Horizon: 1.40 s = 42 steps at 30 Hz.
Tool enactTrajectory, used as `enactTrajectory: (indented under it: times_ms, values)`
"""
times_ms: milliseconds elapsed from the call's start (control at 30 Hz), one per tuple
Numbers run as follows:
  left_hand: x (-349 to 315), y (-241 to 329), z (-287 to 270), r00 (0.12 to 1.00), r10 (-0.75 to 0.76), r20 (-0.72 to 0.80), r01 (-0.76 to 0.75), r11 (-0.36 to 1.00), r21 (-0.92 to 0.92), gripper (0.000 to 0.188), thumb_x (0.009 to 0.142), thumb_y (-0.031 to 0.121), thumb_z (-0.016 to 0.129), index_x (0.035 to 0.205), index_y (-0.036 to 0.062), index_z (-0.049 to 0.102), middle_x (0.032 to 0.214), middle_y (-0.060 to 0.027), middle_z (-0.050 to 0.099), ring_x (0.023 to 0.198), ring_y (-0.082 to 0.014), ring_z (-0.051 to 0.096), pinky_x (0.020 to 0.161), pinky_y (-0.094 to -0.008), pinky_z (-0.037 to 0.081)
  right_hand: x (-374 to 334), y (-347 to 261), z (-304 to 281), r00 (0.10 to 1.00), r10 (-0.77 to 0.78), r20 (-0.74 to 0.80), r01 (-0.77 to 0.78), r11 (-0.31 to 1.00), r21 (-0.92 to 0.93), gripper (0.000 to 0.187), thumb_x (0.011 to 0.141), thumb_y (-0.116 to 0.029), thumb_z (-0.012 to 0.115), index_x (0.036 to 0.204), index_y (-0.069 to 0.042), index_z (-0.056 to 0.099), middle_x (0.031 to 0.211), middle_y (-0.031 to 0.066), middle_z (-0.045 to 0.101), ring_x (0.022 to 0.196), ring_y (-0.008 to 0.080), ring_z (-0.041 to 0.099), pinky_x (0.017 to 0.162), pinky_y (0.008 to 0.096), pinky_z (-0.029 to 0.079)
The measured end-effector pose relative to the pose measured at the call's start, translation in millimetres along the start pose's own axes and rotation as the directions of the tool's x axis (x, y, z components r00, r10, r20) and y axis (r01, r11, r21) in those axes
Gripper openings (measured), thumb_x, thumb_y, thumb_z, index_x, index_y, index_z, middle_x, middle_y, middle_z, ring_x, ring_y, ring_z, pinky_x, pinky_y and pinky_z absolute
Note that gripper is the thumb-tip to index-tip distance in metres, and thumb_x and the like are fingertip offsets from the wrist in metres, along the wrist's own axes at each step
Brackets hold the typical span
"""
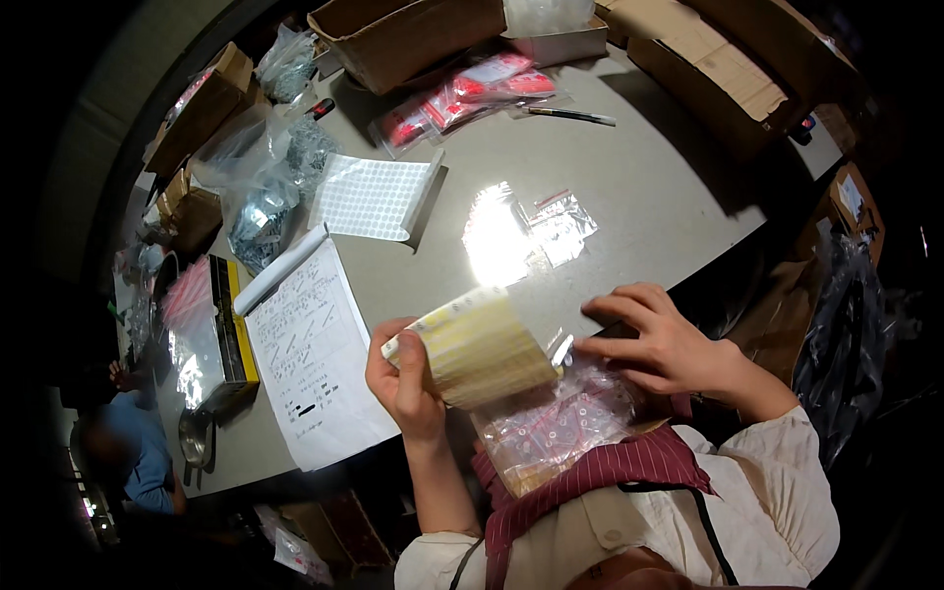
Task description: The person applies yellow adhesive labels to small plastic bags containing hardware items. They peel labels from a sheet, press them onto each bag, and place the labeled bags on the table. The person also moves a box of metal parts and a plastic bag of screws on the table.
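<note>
My left hand (405, 382) grips a thick, folded stack of yellow-and-white label sheets (482, 349) by its left end, thumb on top. To the right, my right hand (654, 339) hovers with its fingers spread, and nothing shows in its grasp. Below both hands, small clear zip bags with red lines (565, 418) lie heaped at my lap, partly covered by the stack. A small shiny piece (562, 350) shows between the stack and the right fingertips; I cannot tell what it is. Past the hands, shiny clear packets (560, 228) rest on the table.
At left are a clipboard-like pad of handwritten paper (310, 349), a sheet of round stickers (369, 197) and clear bags of metal parts (264, 221). Red-and-clear packets (462, 98), a pen (570, 116) and cardboard boxes (408, 39) sit farther back. Another person (138, 447) is at far left.
</note>
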State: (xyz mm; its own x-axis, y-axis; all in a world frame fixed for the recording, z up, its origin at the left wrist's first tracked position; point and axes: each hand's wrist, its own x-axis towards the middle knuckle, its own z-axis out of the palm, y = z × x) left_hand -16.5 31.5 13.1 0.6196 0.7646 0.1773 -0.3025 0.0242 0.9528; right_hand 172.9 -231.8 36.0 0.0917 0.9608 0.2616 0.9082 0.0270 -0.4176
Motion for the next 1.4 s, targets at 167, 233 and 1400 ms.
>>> enactTrajectory:
  times_ms: [167,233,1400]
  values:
    - [0,2,22,0.975,-0.071,0.209,0.023,0.974,0.223,0.018,0.101,0.015,0.068,0.107,-0.0014,0.068,0.09,-0.0018,0.069,0.081,-0.0078,0.06,0.074,-0.023,0.048,17,18,-18,0.97,0.124,-0.209,-0.061,0.957,0.284,0.032,0.084,-0.006,0.065,0.115,-0.004,0.07,0.119,0.0144,0.066,0.113,0.0347,0.061,0.097,0.0431,0.049]
    - [-2,1,34,0.958,-0.09,0.273,0.012,0.962,0.274,0.015,0.099,0.013,0.071,0.105,-0.0009,0.07,0.089,0.0,0.069,0.08,-0.0068,0.06,0.072,-0.0233,0.049,35,20,-19,0.964,0.109,-0.24,-0.033,0.952,0.303,0.027,0.088,-0.007,0.066,0.115,-0.003,0.066,0.115,0.0149,0.066,0.106,0.0344,0.063,0.093,0.0401,0.051]
    - [0,-8,47,0.987,-0.093,0.131,0.014,0.863,0.505,0.019,0.096,0.016,0.07,0.095,-0.0034,0.069,0.078,-0.0095,0.071,0.074,-0.0123,0.062,0.068,-0.03,0.051,97,38,-11,0.984,0.063,0.166,-0.111,0.948,0.298,0.034,0.08,-0.01,0.072,0.113,-0.004,0.065,0.103,0.0178,0.068,0.099,0.0377,0.067,0.088,0.0455,0.054]
